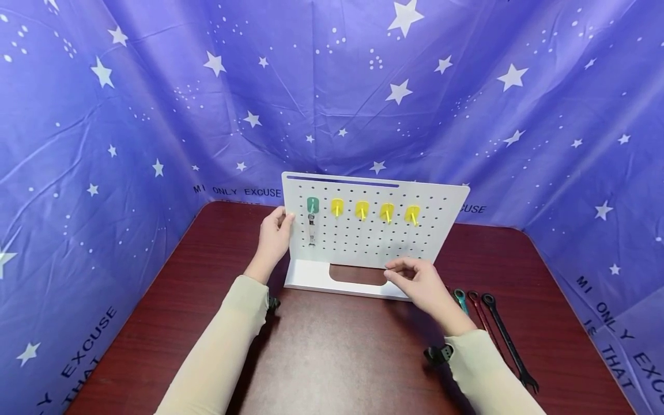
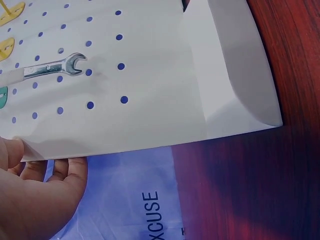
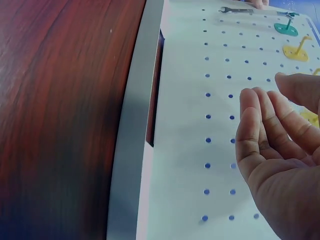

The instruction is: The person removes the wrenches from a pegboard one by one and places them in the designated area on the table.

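A white pegboard [image 1: 373,236] stands tilted back on its white base. My left hand [image 1: 275,236] grips its left edge, thumb on the front and fingers behind, as the left wrist view shows. From a green hook [image 1: 313,204] near that edge hangs a small silver wrench [image 2: 50,67], its open end down. Several yellow hooks [image 1: 362,210] follow in a row to the right, with nothing on them. My right hand [image 1: 420,285], fingers loosely bent and holding nothing, hovers in front of the board's lower right part.
On the table right of the board lie a teal wrench [image 1: 460,298], a red wrench [image 1: 479,311] and a black wrench [image 1: 505,334], partly behind my right forearm. A purple star-printed curtain [image 1: 332,86] surrounds the dark red table [image 1: 332,351] at the back and sides.
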Demonstrator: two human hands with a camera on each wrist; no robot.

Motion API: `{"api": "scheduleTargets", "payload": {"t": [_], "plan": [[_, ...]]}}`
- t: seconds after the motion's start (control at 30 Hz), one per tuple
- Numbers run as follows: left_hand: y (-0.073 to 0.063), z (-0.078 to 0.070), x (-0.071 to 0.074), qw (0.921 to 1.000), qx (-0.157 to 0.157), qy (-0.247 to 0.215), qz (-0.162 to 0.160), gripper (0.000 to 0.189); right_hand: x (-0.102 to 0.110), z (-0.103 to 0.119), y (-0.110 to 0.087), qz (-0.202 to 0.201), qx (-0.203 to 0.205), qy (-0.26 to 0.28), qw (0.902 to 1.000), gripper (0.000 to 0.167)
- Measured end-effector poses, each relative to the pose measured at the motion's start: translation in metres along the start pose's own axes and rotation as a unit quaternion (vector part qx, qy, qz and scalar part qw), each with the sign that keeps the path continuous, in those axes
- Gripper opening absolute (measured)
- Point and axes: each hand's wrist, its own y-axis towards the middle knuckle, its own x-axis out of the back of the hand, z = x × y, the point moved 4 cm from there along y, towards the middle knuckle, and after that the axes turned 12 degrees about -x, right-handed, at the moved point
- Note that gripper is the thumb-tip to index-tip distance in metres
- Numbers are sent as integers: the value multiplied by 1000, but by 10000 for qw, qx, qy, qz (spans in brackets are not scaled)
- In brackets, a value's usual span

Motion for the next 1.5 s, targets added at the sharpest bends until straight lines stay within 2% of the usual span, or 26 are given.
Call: {"api": "scheduleTargets", "payload": {"t": [0.2, 0.33, 0.53, 0.67, 0.93, 1.07, 1.5], "plan": [[0, -2, 1, 10000, 32, 28, 19, 17, -6, 34, -6, 207, 164, -24, 9996, 11], [2, -3, 0, 10000, 40, 62, 39, 17, -9, 43, -7, 161, 200, -85, 9996, 11], [2, -4, -1, 10000, 16, 98, 3, 16, -17, 50, -3, 118, 306, 153, 9993, 11], [1, -4, 0, 10000, 14, 76, 16, 16, -26, 49, 4, 74, 449, 177, 9988, 10], [2, -6, 1, 10000, 4, 9, 34, 16, -44, 25, 28, -62, 644, 123, 9978, 10], [2, -4, 1, 10000, 70, 21, 45, 16, -45, 31, 27, -21, 750, 164, 9970, 9], [0, -2, 1, 9999, 128, -27, 78, 16, -56, 34, 33, 83, 569, 265, 9980, 10]]}}
